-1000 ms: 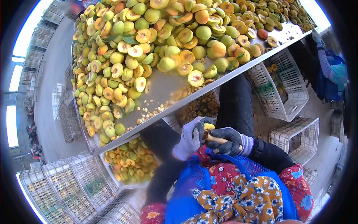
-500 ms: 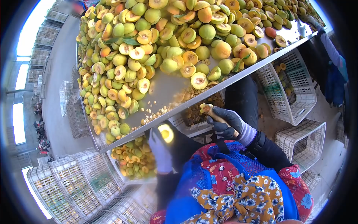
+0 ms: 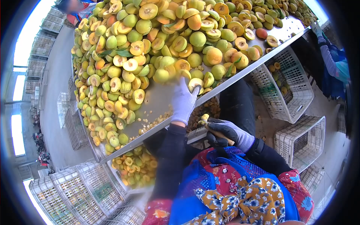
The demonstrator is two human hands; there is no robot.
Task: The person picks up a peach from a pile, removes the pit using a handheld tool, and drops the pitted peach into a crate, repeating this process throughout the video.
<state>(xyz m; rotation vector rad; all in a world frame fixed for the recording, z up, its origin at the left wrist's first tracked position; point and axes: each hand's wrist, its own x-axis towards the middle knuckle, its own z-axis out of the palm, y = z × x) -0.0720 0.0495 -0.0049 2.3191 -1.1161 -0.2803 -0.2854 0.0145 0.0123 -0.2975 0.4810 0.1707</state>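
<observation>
My left hand (image 3: pixel 183 100), in a pale glove with dark fingertips, reaches over the metal table's front edge. Its fingers are spread beside a cut peach half (image 3: pixel 195 84), fingertips right at the fruit. Below the edge, my right hand (image 3: pixel 229 132), in a dark-palmed glove, is closed around a wooden-handled tool (image 3: pixel 221 138). A pale yellow, wet-looking bit (image 3: pixel 204 117) shows at the tool's tip; the tip itself is hidden. Whole and halved peaches (image 3: pixel 123 63) are heaped across the table, with loose pits (image 3: pixel 153 120) scattered near its edge.
A crate of peach halves (image 3: pixel 137 165) stands under the table at left. A container of pits (image 3: pixel 213 107) sits below the edge. White plastic crates (image 3: pixel 300 140) stand at right and stacked crates (image 3: pixel 75 187) at lower left. Other people (image 3: pixel 335 65) work at the table's far ends.
My left hand has gone from above the crate of halves, where a bright yellow peach half was at its fingers, up and right onto the table. My right hand keeps the tool, slightly lower.
</observation>
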